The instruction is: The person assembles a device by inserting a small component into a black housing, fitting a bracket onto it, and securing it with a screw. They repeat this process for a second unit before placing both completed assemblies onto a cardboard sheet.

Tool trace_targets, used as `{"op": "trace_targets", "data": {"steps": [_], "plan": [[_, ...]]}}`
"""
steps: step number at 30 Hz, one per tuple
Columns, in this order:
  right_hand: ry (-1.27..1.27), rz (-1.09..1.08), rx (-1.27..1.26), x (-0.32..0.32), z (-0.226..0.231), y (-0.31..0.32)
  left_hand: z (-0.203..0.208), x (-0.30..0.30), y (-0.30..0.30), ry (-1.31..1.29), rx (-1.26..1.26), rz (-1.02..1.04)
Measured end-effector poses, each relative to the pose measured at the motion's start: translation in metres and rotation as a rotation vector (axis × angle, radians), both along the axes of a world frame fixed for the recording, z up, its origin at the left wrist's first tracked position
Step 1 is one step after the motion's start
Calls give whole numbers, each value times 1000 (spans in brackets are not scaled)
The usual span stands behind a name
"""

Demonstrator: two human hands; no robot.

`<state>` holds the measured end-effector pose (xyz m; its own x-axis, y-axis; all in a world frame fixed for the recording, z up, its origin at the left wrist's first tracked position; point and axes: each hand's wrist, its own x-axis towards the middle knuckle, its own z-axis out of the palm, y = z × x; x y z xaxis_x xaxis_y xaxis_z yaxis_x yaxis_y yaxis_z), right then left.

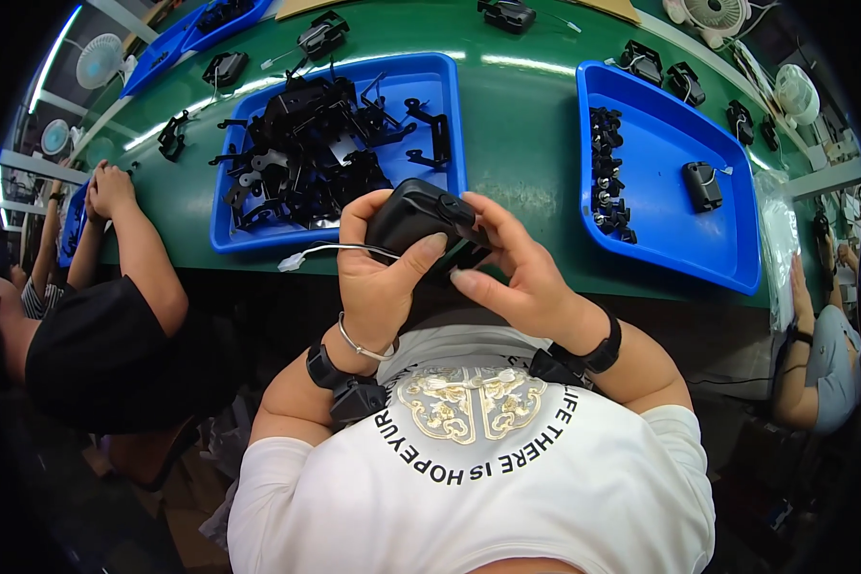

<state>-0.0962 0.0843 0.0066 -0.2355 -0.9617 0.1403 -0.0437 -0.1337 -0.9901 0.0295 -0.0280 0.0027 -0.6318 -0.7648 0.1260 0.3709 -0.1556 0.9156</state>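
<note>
Right, both hands are up at the near edge of the green counter, and they meet over a black unit raised between the two blue trays, just in front of the wearer's white shirt. Left hand has it firmly: fingers behind, thumb across the near face, closed around the body. Out to the left runs a pale cable, ending in a white plug that hangs free of the fingers. Over on the other side, the right hand is partly curled, fingertips along the unit's right edge, thumb underneath against a dark piece; whether that piece is separate or part of the unit, I cannot tell.

Look beyond the left hand: the left tray carries a tangled heap of black brackets, a few lying apart at its right end. Across to the right tray, small black parts line the left wall, and a second unit sits alone toward the right side. More units dot the far side of the counter. Away to the left, a co-worker's clasped hands rest near the edge.
</note>
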Motion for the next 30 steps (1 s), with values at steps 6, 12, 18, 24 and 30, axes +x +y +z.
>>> {"op": "trace_targets", "data": {"steps": [6,12,18,24,30], "plan": [[-221,-22,16,-7,1,6,8,3,-3,-34,73,-168],[17,58,339,-23,39,21,19,10,-11,-224,-354,-445],[289,64,316,-30,56,37,22,3,-8,-474,-393,-654],[644,-367,418,-130,51,87,11,8,-11,-475,-34,-778],[825,-316,508,-155,21,85,5,10,-9,-435,185,-751]]}}
